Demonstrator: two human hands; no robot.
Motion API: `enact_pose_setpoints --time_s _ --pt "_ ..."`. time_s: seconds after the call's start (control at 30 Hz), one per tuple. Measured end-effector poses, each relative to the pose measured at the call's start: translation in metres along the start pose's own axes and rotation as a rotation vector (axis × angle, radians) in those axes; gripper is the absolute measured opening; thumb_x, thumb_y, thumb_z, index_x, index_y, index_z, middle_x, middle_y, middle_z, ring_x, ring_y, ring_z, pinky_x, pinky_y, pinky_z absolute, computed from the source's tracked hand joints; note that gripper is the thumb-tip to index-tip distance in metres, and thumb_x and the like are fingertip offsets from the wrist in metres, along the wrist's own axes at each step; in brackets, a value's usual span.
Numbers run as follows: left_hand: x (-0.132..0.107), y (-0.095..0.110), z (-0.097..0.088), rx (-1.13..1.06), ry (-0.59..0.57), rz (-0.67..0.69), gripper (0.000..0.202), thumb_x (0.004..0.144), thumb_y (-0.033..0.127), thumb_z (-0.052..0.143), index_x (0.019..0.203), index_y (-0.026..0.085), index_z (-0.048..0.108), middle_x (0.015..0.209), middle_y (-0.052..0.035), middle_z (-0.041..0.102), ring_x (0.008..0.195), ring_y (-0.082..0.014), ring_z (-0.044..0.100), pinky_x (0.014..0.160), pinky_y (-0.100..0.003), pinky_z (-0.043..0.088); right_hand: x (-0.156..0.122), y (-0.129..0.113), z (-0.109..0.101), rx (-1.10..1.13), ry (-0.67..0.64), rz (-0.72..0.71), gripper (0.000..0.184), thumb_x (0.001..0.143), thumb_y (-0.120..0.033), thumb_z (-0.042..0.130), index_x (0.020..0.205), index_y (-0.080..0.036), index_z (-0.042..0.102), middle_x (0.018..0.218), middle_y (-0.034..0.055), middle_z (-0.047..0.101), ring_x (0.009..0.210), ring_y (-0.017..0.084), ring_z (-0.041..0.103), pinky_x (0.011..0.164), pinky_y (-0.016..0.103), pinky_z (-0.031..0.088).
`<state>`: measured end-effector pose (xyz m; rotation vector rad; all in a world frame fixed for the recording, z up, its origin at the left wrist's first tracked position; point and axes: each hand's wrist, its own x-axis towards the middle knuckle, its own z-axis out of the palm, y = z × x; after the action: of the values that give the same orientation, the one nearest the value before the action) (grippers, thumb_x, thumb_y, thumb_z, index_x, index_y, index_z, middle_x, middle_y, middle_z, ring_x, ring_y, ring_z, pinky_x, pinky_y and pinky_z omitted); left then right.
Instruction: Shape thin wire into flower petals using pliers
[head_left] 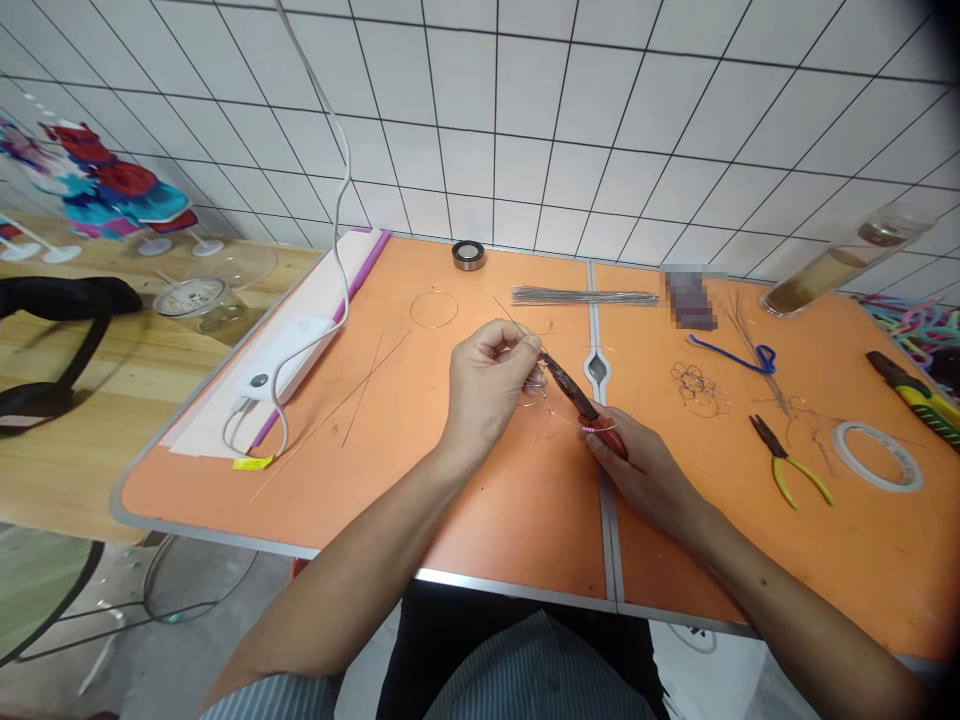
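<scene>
My left hand (491, 375) is closed in a pinch on a thin wire piece (534, 383) above the middle of the orange table (480, 500). My right hand (637, 465) grips red-handled pliers (577, 400), whose dark jaws point up-left and meet the wire at my left fingertips. The wire curls into small loops beside the fingers. A larger thin wire arc runs under the pliers.
A bundle of straight wires (585, 296), a wire ring (433, 309), a round tin (468, 254), small wire loops (697, 385), blue wire (731, 355), yellow-handled pliers (787, 460), a tape roll (877, 455), a bottle (840, 260) and a white power strip (289, 355) lie about.
</scene>
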<state>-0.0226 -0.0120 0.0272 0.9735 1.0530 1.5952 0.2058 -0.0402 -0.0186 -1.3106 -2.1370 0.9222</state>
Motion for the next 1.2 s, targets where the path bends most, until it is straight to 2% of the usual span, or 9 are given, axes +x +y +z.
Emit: enact_pose_setpoints --time_s 0.2,0.4,0.57,0.63,0.83,0.93,1.03,1.2 --pt "-0.0001 -0.0003 0.0002 0.005 0.003 -0.004 0.016 0.088 0.024 0.076 0.074 0.019 0.067 0.063 0.0015 0.065 0.052 -0.0101 0.061 0.048 -0.021 0.053 -0.0002 0.0008 0.0002 0.020 -0.007 -0.009 0.027 0.115 -0.043 0.048 0.108 -0.024 0.065 0.106 0.0046 0.073 0.094 0.024 0.066 0.083 0.034 0.049" --pt "0.0001 -0.0005 0.0000 0.004 -0.004 0.010 0.017 0.087 0.024 0.076 0.074 0.019 0.067 0.063 0.0018 0.065 0.052 -0.0103 0.061 0.048 -0.021 0.054 -0.0017 0.0004 -0.0003 0.065 -0.021 -0.007 0.029 0.115 -0.045 0.049 0.100 -0.024 0.062 0.111 0.0045 0.073 0.097 0.023 0.066 0.083 0.033 0.048" --pt "0.0000 -0.0007 -0.0002 0.001 -0.013 0.015 0.017 0.087 0.024 0.076 0.074 0.019 0.067 0.063 0.0022 0.064 0.052 -0.0105 0.061 0.048 -0.021 0.054 -0.0030 0.0004 -0.0007 0.087 -0.042 0.013 0.032 0.115 -0.047 0.048 0.125 -0.025 0.067 0.109 0.0037 0.072 0.097 0.023 0.064 0.087 0.034 0.048" --pt "-0.0002 -0.0012 -0.0006 0.002 -0.017 0.016 0.017 0.088 0.025 0.076 0.074 0.019 0.066 0.062 0.0024 0.063 0.052 -0.0103 0.061 0.049 -0.021 0.054 -0.0037 0.0006 -0.0009 0.095 -0.050 0.018 0.034 0.115 -0.049 0.048 0.129 -0.025 0.067 0.105 0.0032 0.071 0.094 0.023 0.063 0.085 0.033 0.048" --pt "-0.0005 -0.0019 -0.0010 -0.005 -0.028 0.018 0.017 0.089 0.024 0.075 0.074 0.019 0.067 0.064 0.0021 0.064 0.053 -0.0100 0.060 0.049 -0.022 0.054 -0.0050 -0.0009 -0.0005 0.094 -0.033 0.036 0.036 0.113 -0.054 0.049 0.114 -0.024 0.068 0.086 0.0004 0.060 0.080 0.021 0.053 0.074 0.032 0.043" --pt "-0.0009 -0.0018 -0.0006 -0.006 -0.036 0.021 0.018 0.089 0.023 0.075 0.075 0.019 0.067 0.064 0.0019 0.064 0.053 -0.0101 0.060 0.050 -0.022 0.053 -0.0059 -0.0015 -0.0001 0.105 -0.039 0.055 0.037 0.113 -0.055 0.049 0.118 -0.024 0.068 0.083 -0.0011 0.054 0.076 0.020 0.048 0.072 0.031 0.041" --pt "-0.0011 -0.0019 -0.0003 -0.006 -0.044 0.025 0.018 0.090 0.024 0.076 0.075 0.019 0.067 0.064 0.0017 0.064 0.053 -0.0100 0.060 0.050 -0.022 0.053 -0.0066 -0.0008 0.0004 0.112 -0.033 0.060 0.037 0.113 -0.055 0.049 0.119 -0.023 0.067 0.083 -0.0014 0.053 0.077 0.019 0.048 0.072 0.031 0.041" --pt "-0.0010 -0.0014 -0.0005 -0.008 -0.049 0.021 0.019 0.091 0.026 0.077 0.076 0.019 0.067 0.064 0.0017 0.065 0.054 -0.0096 0.061 0.051 -0.020 0.053 -0.0044 0.0025 0.0008 0.130 -0.029 0.044 0.037 0.112 -0.055 0.051 0.100 -0.023 0.065 0.089 0.0014 0.063 0.081 0.020 0.055 0.074 0.032 0.046"
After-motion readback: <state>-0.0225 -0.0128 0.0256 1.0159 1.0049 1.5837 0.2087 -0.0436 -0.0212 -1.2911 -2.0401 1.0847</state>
